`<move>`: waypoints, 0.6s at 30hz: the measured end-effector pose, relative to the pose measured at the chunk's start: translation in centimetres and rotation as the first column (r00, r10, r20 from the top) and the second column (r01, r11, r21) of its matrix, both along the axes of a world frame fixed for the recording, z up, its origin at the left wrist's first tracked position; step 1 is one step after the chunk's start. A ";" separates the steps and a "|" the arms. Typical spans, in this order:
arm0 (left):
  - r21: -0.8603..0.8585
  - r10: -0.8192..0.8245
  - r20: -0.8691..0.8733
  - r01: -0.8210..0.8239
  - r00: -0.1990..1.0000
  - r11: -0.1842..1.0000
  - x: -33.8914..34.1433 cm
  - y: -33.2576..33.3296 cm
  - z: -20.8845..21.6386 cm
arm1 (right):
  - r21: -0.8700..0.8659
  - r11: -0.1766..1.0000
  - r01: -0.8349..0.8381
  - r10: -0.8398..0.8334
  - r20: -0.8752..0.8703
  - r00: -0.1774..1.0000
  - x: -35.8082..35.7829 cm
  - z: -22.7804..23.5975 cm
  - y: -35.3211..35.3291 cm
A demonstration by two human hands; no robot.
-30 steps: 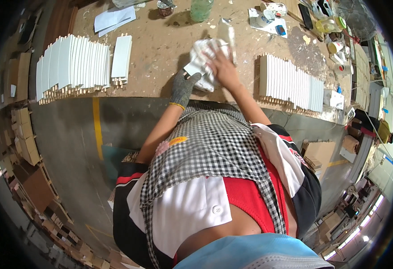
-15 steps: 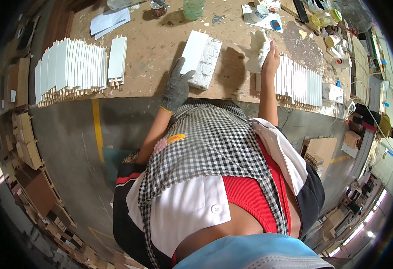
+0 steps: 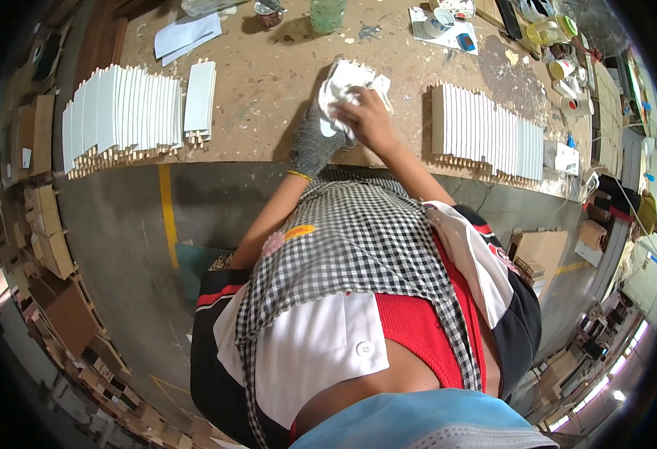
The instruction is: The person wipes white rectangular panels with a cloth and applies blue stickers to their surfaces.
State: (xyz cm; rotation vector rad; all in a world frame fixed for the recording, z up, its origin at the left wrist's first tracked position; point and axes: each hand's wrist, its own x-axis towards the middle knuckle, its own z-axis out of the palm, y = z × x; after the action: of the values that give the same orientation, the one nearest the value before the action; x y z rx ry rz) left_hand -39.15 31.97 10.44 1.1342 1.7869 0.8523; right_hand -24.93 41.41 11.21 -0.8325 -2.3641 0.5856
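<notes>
Over the near middle of the bench, my left hand, in a dark grey knit glove, grips a white slat mostly covered by a crumpled white cloth. My bare right hand presses that cloth onto the slat from above, its fingers bunched and slightly blurred. Both hands and the cloth hide the wrapped white block. Left of them, a long row of white slats with wooden pegs at the ends stands beside a smaller stack of slats. Another row of white slats is to the right.
The paint-stained bench holds papers, a green-tinted container and a small cup along its far side. At far right are a white tub, several jars and a white box. A checkered apron meets the bench edge.
My right hand has brought the cloth leftward from beside the right row onto the slat. My left hand has shifted slightly right, and the slat and block are now covered.
</notes>
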 end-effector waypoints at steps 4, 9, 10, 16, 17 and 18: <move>0.078 0.001 -0.266 0.020 0.964 0.997 0.2 -0.7 -1.5 | -0.131 0.905 0.406 -0.398 0.080 0.914 2.1 -5.8 8.7; 0.091 0.052 -0.228 -0.032 0.972 0.995 -0.1 -0.3 -3.6 | -0.029 0.846 0.533 -0.522 0.162 0.837 2.2 -1.8 11.1; 0.086 0.066 -0.222 -0.048 0.973 0.995 0.1 -0.9 -3.9 | -0.082 0.913 0.400 -0.388 0.130 0.913 1.3 0.7 9.2; 0.065 0.013 -0.151 -0.003 0.988 0.998 0.2 0.0 -0.6 | 0.128 0.991 0.042 -0.083 0.333 0.939 -1.6 -3.7 4.8; 0.088 0.029 -0.206 -0.011 0.978 0.996 0.0 -0.6 -3.1 | 0.199 0.979 0.038 -0.117 0.399 0.909 -2.3 -3.4 6.7; 0.083 0.030 -0.203 -0.014 0.979 0.996 0.1 -0.7 -3.3 | -0.101 0.984 0.146 -0.078 0.492 0.867 -2.1 -3.1 9.2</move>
State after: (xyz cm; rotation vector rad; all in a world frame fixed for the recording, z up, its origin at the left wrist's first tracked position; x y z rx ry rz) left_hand -39.05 31.24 7.19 1.2963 1.9492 0.8540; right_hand -27.03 50.63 8.13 -1.2999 -2.7190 0.5387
